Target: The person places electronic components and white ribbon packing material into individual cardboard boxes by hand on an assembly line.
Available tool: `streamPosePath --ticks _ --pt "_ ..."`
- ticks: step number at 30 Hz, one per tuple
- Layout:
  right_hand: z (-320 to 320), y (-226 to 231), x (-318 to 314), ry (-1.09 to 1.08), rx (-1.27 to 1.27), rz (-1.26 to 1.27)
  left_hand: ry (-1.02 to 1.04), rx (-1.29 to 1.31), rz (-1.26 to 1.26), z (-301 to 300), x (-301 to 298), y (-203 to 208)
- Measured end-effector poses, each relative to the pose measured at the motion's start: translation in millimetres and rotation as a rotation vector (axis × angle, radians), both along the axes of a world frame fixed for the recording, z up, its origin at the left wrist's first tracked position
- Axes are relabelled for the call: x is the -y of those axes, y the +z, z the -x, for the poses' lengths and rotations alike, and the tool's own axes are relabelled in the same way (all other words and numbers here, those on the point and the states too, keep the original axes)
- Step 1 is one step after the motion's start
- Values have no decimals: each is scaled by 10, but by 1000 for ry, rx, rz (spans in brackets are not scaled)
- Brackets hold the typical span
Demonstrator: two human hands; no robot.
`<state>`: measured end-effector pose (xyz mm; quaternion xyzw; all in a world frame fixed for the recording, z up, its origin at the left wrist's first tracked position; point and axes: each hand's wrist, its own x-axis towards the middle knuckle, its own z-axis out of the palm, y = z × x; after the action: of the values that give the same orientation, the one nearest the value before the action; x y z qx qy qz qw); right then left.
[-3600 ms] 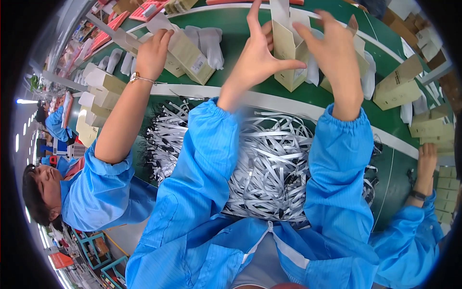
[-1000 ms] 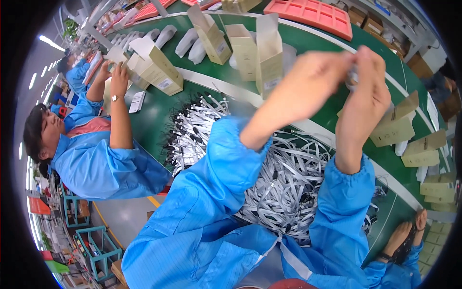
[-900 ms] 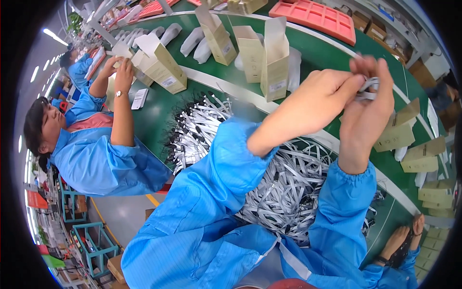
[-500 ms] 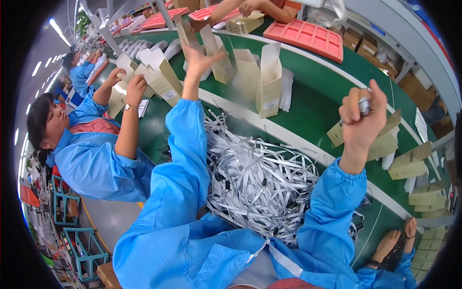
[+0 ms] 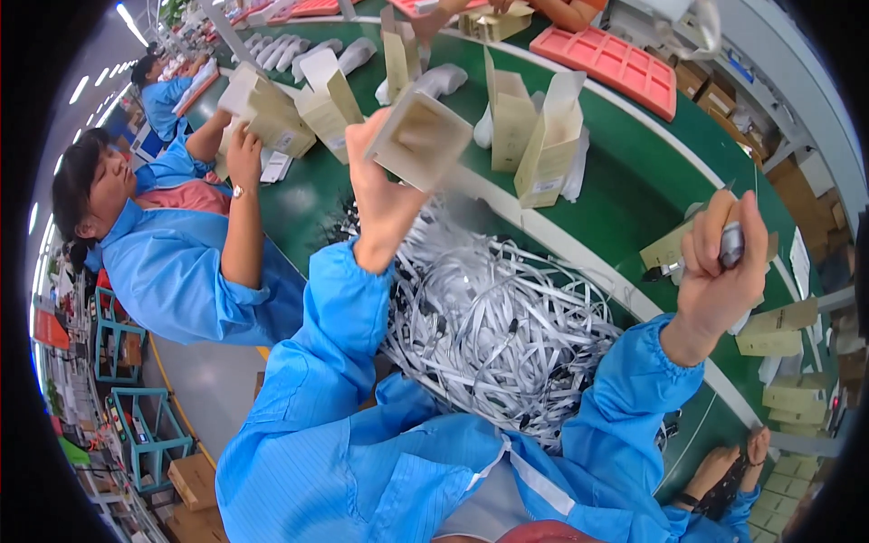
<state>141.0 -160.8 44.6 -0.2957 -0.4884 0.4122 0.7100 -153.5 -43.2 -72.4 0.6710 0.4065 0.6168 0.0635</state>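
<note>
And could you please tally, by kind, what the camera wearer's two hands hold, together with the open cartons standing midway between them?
Open cream carton in the left hand, plus the nearer standing carton and the farther standing carton: 3
Rolled grey strap in the right hand: 1
Total: 4

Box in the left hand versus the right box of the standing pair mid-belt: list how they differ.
The held box is up in the left hand; the standing box rests on the green belt. The held box is tilted, mouth toward the camera; the standing box is upright, showing its outer sides. Both are pale cream and open.
</note>
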Motion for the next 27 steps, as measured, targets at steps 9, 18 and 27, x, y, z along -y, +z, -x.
streamPosePath --ticks 9,18,27 --pt "416 147 154 53 -84 -487 -380 -46 228 -722 1021 166" --pt "587 -124 157 -124 1199 -65 -487 45 364 -972 1114 68" --pt "454 77 338 -251 1437 106 -505 140 389 -1181 1073 -17"
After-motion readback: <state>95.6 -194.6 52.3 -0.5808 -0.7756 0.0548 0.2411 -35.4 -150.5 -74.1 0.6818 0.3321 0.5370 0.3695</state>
